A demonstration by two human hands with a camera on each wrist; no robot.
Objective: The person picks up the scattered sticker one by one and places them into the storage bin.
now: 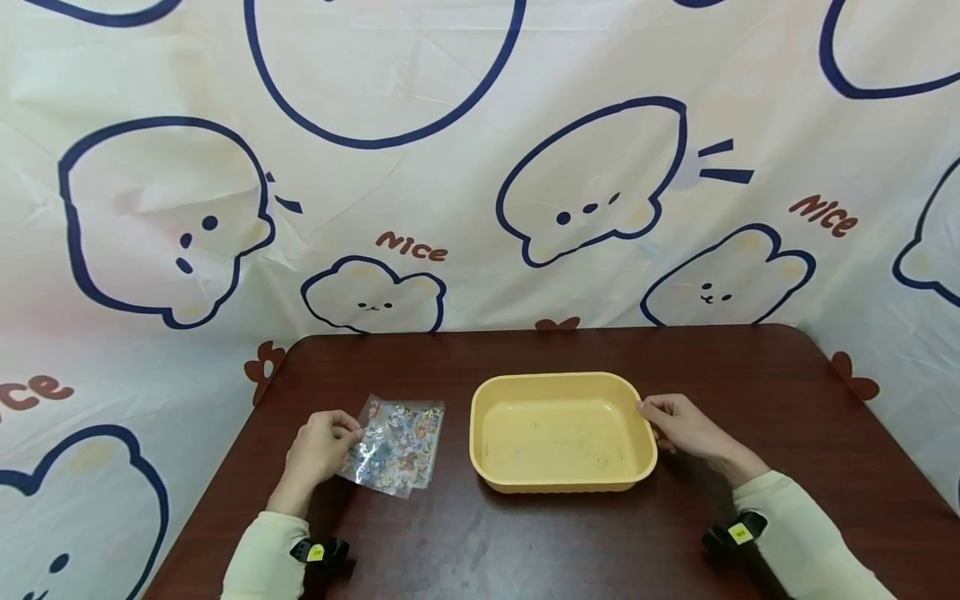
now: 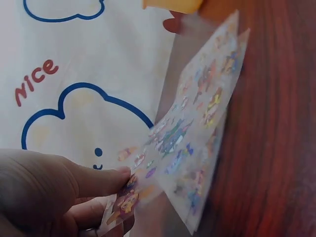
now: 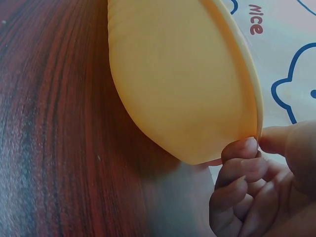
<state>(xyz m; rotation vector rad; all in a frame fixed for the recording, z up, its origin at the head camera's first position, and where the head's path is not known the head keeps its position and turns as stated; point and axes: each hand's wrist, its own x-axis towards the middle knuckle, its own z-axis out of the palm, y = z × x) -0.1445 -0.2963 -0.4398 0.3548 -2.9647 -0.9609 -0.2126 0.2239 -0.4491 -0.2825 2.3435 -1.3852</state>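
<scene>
My left hand (image 1: 318, 450) pinches the left edge of some clear sticker sheets (image 1: 397, 446) printed with small colourful figures. In the left wrist view the thumb lies over a corner of the sticker sheets (image 2: 197, 113), which fan out in at least two layers. To their right is a yellow plastic basin (image 1: 562, 486), rectangular with rounded corners and nothing but small dark specks inside. My right hand (image 1: 686, 429) grips its right rim. Seen from the right wrist, thumb and forefinger pinch the rim of the basin (image 3: 182, 84), with the other fingers curled below.
Both objects are over a dark brown wooden table (image 1: 555, 550). Behind and at the sides hangs a pale cloth (image 1: 465, 183) with blue cartoon outlines. A black wrist device (image 1: 322, 552) is on the left sleeve, another black device (image 1: 735, 533) on the right.
</scene>
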